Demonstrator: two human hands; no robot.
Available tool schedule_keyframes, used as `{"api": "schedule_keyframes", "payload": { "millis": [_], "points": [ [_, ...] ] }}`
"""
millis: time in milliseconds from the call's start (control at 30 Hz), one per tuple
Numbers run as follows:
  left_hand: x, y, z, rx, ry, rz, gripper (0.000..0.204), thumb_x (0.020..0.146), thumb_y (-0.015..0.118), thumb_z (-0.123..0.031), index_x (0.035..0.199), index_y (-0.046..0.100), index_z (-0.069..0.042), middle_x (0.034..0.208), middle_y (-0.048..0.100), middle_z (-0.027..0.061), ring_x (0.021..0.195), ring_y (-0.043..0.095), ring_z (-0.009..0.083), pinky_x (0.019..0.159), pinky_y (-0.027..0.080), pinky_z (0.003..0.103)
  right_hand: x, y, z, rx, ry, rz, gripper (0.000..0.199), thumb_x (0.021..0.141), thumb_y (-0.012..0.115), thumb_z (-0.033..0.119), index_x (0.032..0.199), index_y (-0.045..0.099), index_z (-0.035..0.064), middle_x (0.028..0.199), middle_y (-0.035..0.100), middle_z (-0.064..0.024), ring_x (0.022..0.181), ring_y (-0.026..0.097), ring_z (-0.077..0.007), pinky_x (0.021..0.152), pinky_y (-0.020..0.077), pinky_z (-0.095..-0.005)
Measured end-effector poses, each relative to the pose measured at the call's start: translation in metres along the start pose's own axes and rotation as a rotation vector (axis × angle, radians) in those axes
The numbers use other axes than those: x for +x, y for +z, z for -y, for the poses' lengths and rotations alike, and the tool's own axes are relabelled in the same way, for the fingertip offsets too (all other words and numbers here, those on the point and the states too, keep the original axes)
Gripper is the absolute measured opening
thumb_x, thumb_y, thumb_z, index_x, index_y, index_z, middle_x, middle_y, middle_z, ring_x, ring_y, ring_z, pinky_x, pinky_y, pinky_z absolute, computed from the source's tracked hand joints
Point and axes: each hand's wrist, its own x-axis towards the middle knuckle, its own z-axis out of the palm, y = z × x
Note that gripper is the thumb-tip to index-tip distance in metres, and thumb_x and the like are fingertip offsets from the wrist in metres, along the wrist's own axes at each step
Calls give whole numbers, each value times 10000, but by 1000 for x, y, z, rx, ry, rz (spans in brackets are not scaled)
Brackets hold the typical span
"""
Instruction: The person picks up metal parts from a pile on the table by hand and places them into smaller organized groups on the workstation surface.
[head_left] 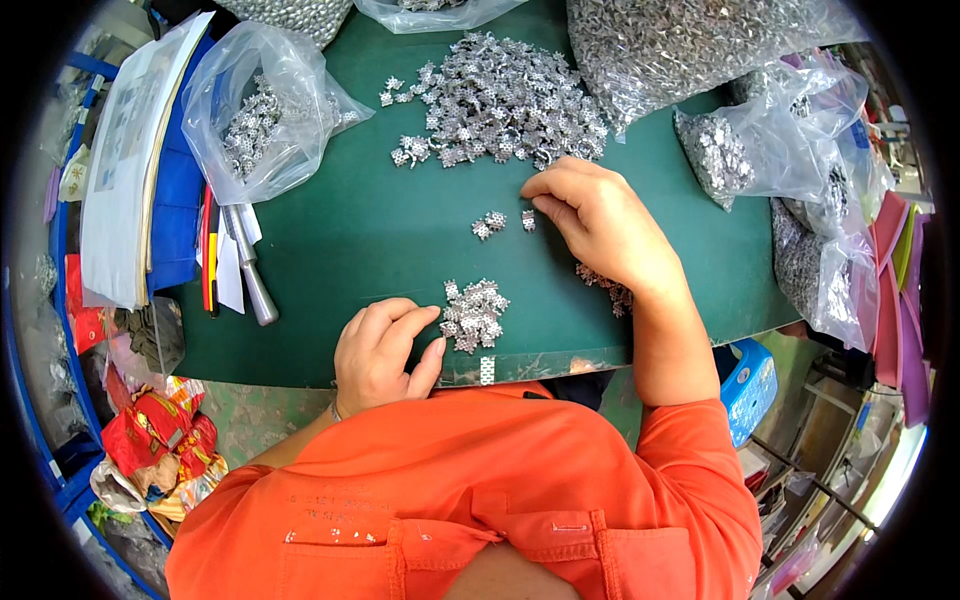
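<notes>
A: Left hand (pixel 385 352)?
B: Loosely curled, thumb and forefinger parted, just beside a small pile (pixel 474 316) on the green tabletop (pixel 320 255).
A: Rightward?
B: Loose cluster (pixel 489 225), then a single metal piece (pixel 528 220). Probably light, stiff, slightly slippery; best pinched by opposite edges. Silvery, squarish, apparently perforated.
A: Right hand (pixel 603 218)?
B: Fingertips narrowed, just beside that piece. Cannot tell whether they grip anything.

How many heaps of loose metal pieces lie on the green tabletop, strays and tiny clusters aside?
3: large silvery metal heap, far side; small silvery metal heap beside the left hand; reddish heap partly hidden by the right forearm.
</notes>
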Motion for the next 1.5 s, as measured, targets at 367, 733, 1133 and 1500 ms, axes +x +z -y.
{"api": "schedule_keyframes", "payload": {
  "millis": [367, 733, 1133, 1500],
  "points": [
    [1, 1, -3, -20, -35, -16, 358, 719, 790, -82, 1065, 697, -57, 1000, 631, 90, 851, 622, 294, 732, 505, 397, -8, -57, -5, -38, 66, 207, 48, 782, 686, 2, 828, 690, 12, 828, 681, -148, 817, 663, -360, 720, 526, -422],
    [3, 1, -4, -21, -42, -7, 343, 727, 791, -86, 1058, 701, -62, 999, 630, 84, 844, 620, 292, 735, 508, 400, 6, 9, 13, 58, -257, -26, 190, 797, 702, 6, 985, 699, 37, 956, 630, -137, 903, 629, -357, 767, 527, -420],
    [1, 0, -2, -17, -32, -12, 341, 729, 790, -85, 1059, 702, -68, 999, 630, 80, 847, 618, 290, 725, 504, 397, 3, -2, 8, 16, -75, 97, 129, 795, 710, -36, 907, 650, -15, 888, 626, -122, 778, 662, -276, 683, 538, -360],
    [2, 0, -1, -11, 1, -14, 340, 745, 783, -80, 1069, 688, -49, 1011, 629, 116, 815, 609, 287, 647, 496, 369, 3, -4, 5, 87, -24, -4, 110, 797, 680, -30, 905, 679, -6, 846, 662, -115, 749, 677, -248, 663, 542, -341]
  ]
}}
